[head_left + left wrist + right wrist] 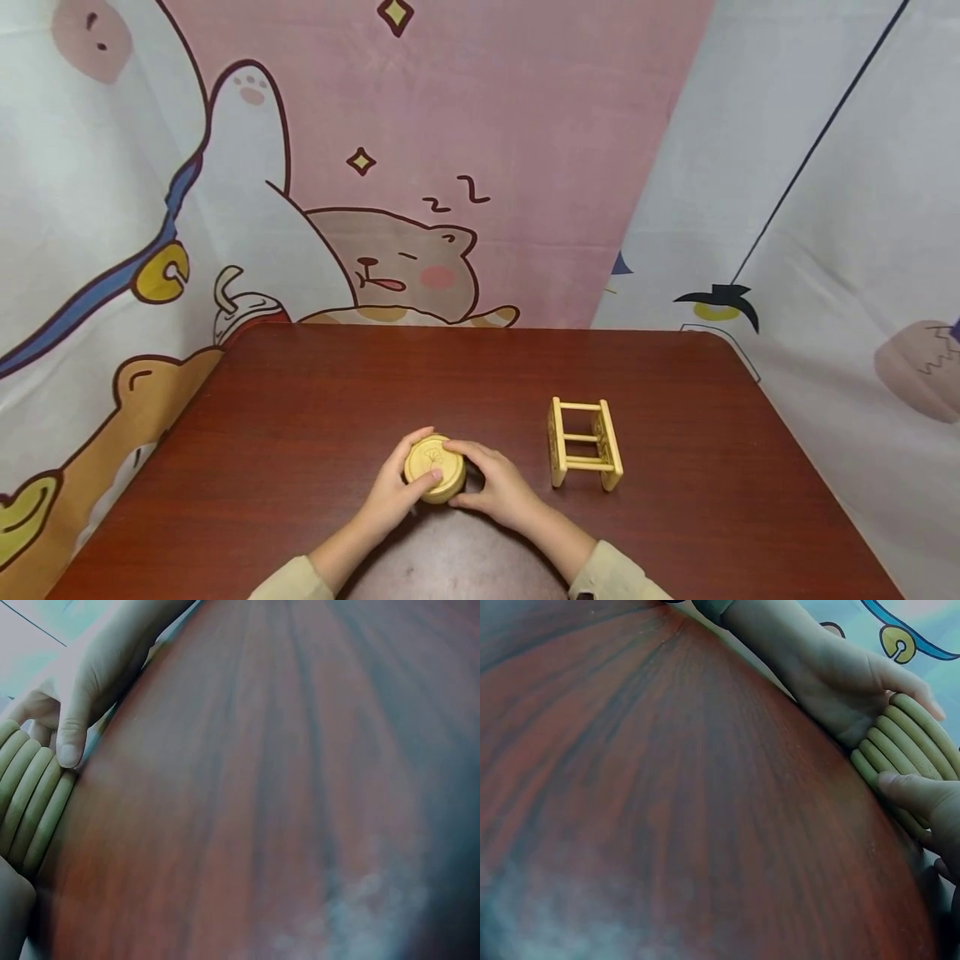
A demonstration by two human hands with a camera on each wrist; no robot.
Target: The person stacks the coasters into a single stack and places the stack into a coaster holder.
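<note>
A stack of several round, pale wooden coasters (435, 460) is between the two hands near the front middle of the table, and a leaf-like design is carved on the top one. From the left side my left hand (392, 486) grips the stack, thumb across the top edge. My right hand (501, 490) holds the opposite side, with fingertips on the upper rim and thumb low at the near side. Both wrist views show the layered edges of the coasters (34, 799) (907, 746) between the hands. Whether the stack's underside touches the table is hard to tell.
To the right of the hands stands a small pale wooden rack (583, 442) with crossbars and two side panels. The dark red-brown table (337, 383) ends at a cartoon-printed cloth (525, 167) behind and on both sides.
</note>
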